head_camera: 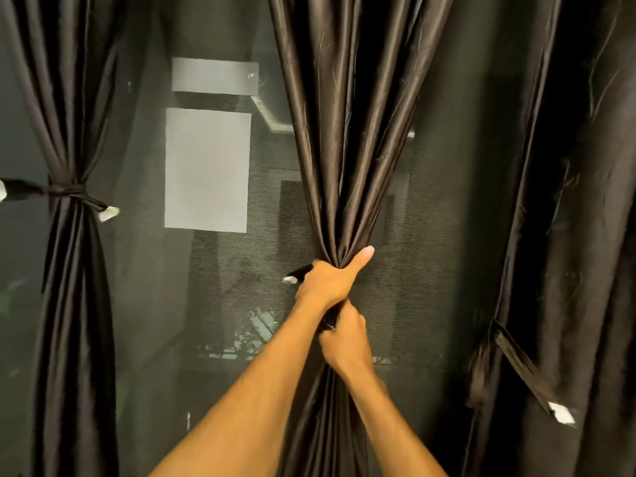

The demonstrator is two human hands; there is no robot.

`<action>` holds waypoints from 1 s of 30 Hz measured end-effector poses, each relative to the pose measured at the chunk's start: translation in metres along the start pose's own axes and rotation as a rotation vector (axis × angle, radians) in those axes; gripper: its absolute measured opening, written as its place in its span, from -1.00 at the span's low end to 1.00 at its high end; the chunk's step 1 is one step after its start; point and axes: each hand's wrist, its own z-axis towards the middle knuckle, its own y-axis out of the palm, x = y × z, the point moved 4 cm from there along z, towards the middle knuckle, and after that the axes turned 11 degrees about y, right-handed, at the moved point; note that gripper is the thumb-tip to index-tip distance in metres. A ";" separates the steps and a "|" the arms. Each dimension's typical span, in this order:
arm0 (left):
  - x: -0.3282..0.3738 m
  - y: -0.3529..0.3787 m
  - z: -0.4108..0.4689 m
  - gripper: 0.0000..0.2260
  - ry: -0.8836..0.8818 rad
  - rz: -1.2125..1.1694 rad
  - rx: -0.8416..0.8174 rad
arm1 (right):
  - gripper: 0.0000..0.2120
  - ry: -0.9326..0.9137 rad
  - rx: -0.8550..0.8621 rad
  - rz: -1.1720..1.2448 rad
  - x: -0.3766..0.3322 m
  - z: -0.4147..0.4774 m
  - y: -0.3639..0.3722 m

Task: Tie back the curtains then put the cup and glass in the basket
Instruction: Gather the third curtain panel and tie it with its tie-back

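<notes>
Against dark window glass point(155, 304), left hand point(328, 282) and right hand point(346, 340) both clench the bunched middle curtain point(344, 149).

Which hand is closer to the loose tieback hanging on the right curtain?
Right. The right hand grips the middle curtain low down, on the side toward the loose tieback. The left hand clamps the gathered fabric higher up, farther from it.

A home room at a window: dark satin curtains point(344, 132) hang floor-length above and below the fingers point(320, 270), with a mesh-screened pane point(206, 304) to their left showing night outside.
</notes>
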 end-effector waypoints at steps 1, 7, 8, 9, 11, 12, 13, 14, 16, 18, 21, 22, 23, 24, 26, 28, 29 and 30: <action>-0.001 -0.001 0.001 0.09 -0.001 -0.059 -0.010 | -0.55 0.020 -0.020 0.012 0.003 0.002 -0.001; -0.006 -0.005 0.010 -0.38 0.012 -0.304 -0.073 | -0.61 0.005 -0.043 0.104 0.009 0.006 -0.016; -0.007 -0.004 0.012 -0.39 0.007 -0.322 -0.075 | -0.63 0.006 -0.045 0.124 0.007 0.005 -0.018; -0.007 -0.003 0.012 -0.41 0.005 -0.352 -0.073 | -0.63 -0.001 -0.050 0.152 0.008 0.006 -0.021; -0.009 0.000 0.014 -0.49 -0.006 -0.420 -0.054 | -0.63 -0.005 -0.080 0.178 0.007 0.006 -0.024; -0.008 0.001 0.014 -0.54 -0.001 -0.446 -0.040 | -0.64 0.011 -0.100 0.200 0.008 0.006 -0.028; -0.007 0.002 0.014 -0.57 0.006 -0.470 -0.023 | -0.68 0.033 -0.129 0.257 0.010 0.007 -0.032; -0.007 0.003 0.013 -0.57 0.012 -0.478 -0.012 | -0.75 0.079 -0.142 0.339 0.011 0.005 -0.037; -0.008 0.004 0.014 -0.51 0.016 -0.457 0.013 | -0.74 0.189 -0.069 0.498 0.018 0.004 -0.049; -0.008 0.005 0.013 -0.43 0.020 -0.448 0.022 | -0.66 0.290 0.125 0.546 0.031 0.008 -0.062; -0.007 0.007 0.011 -0.46 0.029 -0.468 -0.010 | -0.59 0.382 0.186 0.509 0.036 0.016 -0.076; -0.006 0.007 0.010 -0.51 0.037 -0.472 -0.020 | -0.59 0.381 0.131 0.486 0.034 0.019 -0.078; -0.005 0.006 0.009 -0.53 0.044 -0.475 -0.023 | -0.67 0.359 0.071 0.463 0.030 0.022 -0.079; -0.004 0.005 0.008 -0.53 0.051 -0.462 -0.019 | -0.79 0.334 0.047 0.389 0.022 0.020 -0.082; -0.005 0.005 0.009 -0.47 0.061 -0.411 0.015 | -0.80 0.243 0.145 0.185 0.010 0.023 -0.091; -0.005 0.004 0.008 -0.39 0.076 -0.303 0.060 | -0.74 0.224 0.255 0.092 -0.001 0.023 -0.101; -0.004 0.003 0.008 -0.31 0.081 -0.206 0.069 | -0.75 0.234 0.266 0.106 -0.007 0.022 -0.104; -0.002 0.003 0.006 -0.24 0.084 -0.085 0.070 | -0.78 0.253 0.235 0.180 -0.014 0.021 -0.104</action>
